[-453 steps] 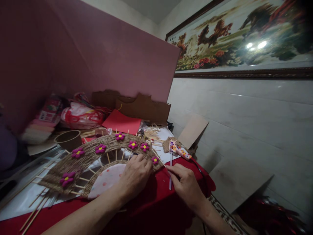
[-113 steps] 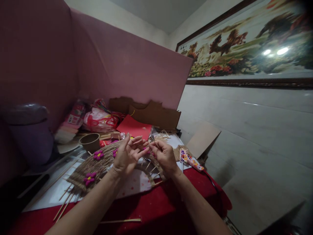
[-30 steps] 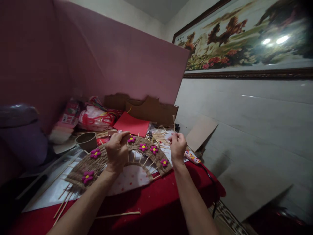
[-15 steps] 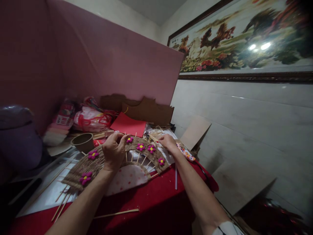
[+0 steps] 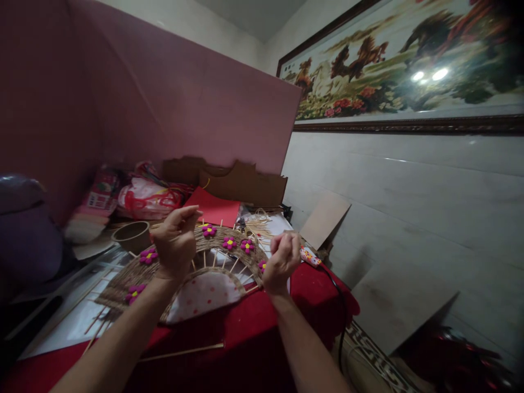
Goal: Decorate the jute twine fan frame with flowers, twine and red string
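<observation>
Fan [image 5: 216, 240] lies on the table, below and between the two hands. Left hand [image 5: 174, 243] is raised in front of its upper-left arc, thumb and forefinger drawn close together; right hand [image 5: 282, 262] is at its right end, fingers curled in, partly covering the last flower. Cannot tell whether either grips anything, or touches the fan.

Half a second ago the right hand reaches toward the back of the table — now it is drawn nearer, fingers turned up. Left hand sits higher than before.

Fan: coarse brown cord band, thin wooden spokes [image 5: 233, 265], white half-round panel [image 5: 204, 297] with red dots, puffy magenta flowers [image 5: 229, 243] with yellow centres. Red tablecloth [image 5: 241, 338] beneath — one loose stick [image 5: 184, 352] across it.
</observation>
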The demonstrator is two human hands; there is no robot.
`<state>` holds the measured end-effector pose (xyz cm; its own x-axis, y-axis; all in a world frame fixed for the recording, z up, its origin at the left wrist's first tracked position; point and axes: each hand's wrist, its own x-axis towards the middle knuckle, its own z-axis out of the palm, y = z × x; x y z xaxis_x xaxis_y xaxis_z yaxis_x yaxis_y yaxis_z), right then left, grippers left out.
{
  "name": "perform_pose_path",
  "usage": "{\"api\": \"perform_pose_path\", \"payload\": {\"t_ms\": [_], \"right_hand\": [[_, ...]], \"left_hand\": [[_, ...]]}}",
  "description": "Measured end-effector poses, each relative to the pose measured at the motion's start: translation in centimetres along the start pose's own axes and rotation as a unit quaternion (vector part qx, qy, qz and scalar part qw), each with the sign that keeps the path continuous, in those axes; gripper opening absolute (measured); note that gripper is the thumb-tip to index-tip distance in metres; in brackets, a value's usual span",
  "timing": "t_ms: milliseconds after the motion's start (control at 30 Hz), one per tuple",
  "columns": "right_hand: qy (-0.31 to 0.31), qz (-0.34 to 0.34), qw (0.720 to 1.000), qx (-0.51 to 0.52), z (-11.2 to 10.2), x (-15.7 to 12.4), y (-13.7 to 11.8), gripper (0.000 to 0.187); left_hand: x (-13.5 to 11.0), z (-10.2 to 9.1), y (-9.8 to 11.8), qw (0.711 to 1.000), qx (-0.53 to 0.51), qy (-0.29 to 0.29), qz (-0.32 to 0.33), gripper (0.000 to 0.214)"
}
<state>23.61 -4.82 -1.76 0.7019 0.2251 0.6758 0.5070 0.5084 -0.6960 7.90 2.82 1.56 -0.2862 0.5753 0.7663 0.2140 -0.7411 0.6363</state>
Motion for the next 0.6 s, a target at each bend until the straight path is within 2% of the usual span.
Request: {"api": "perform_pose_path", "payload": {"t_ms": [100, 200, 367, 433, 500, 600], "right_hand": [[-0.086, -0.058, 0.992, -0.076, -0.8, -2.6, 0.9, 0.033], [-0.132, -0.117, 0.981, -0.085, -1.3, -3.9, 1.7, 0.029], [-0.169, -0.158, 0.972, -0.037, -1.7, -3.8, 1.9, 0.020], [-0.174, -0.187, 0.967, -0.017, -1.8, -3.7, 1.8, 0.018], [-0.189, -0.240, 0.952, 0.017, -2.0, -3.8, 1.7, 0.016], [-0.255, -0.352, 0.899, 0.053, -2.0, -4.1, 1.2, 0.012]], "left_hand": [[1.0, -0.3, 1.9, 0.999, -0.040, 0.001, -0.017, 0.011], [1.8, -1.1, 3.2, 0.996, -0.086, -0.022, -0.033, 0.014], [2.8, -4.5, 3.3, 0.969, -0.154, -0.079, -0.177, 0.019], [3.2, -6.4, 3.2, 0.957, -0.162, -0.072, -0.229, 0.021], [3.6, -8.3, 3.3, 0.956, -0.143, -0.043, -0.254, 0.023], [4.4, -10.9, 3.7, 0.954, -0.087, 0.043, -0.284, 0.023]]}}
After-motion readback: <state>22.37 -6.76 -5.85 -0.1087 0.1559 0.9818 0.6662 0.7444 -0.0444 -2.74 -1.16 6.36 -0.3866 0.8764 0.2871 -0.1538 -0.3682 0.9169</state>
